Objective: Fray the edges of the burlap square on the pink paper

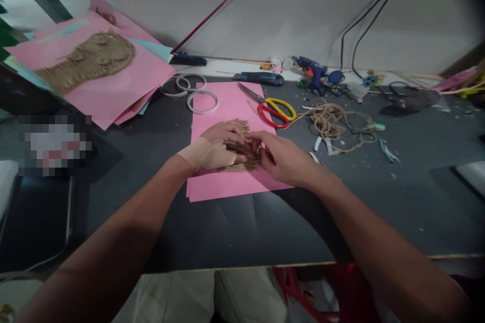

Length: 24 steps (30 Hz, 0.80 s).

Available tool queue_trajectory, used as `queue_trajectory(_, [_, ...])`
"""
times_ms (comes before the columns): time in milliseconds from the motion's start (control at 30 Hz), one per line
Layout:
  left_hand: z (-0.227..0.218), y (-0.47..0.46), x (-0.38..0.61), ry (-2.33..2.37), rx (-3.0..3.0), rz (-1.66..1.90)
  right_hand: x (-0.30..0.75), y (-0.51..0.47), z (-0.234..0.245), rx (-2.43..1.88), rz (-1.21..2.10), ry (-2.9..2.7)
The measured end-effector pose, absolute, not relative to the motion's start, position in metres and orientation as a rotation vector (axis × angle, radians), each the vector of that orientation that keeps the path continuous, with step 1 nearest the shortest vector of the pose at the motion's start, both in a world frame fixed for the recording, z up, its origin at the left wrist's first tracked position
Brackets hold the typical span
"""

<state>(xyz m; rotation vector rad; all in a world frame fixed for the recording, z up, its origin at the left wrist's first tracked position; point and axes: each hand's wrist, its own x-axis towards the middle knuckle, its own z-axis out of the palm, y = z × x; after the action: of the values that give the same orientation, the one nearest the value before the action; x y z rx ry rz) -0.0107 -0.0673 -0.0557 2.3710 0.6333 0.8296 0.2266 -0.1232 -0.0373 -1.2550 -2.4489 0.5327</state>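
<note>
The left hand (215, 154) and right hand (282, 156) cover most of the twine-wrapped piece (239, 127), hiding its middle and whatever the fingers press; a pixelated patch (53, 145) blurs what lies at the left of the view; the small items (276, 64) beside the glue gun (312, 71) are too small to tell; a pink-and-yellow bundle (468, 83) runs off the right edge.

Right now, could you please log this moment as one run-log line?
left hand: on twine craft panel | right hand: on same panel | beneath: pink paper sheet | nearby: scissors
</note>
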Motion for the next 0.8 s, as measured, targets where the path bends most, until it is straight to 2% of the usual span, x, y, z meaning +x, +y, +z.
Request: queue_trajectory(800, [-0.058,-0.067,-0.014,0.698,2.342,0.789,0.226,-0.123,-0.027,-1.399,0.441,-2.518])
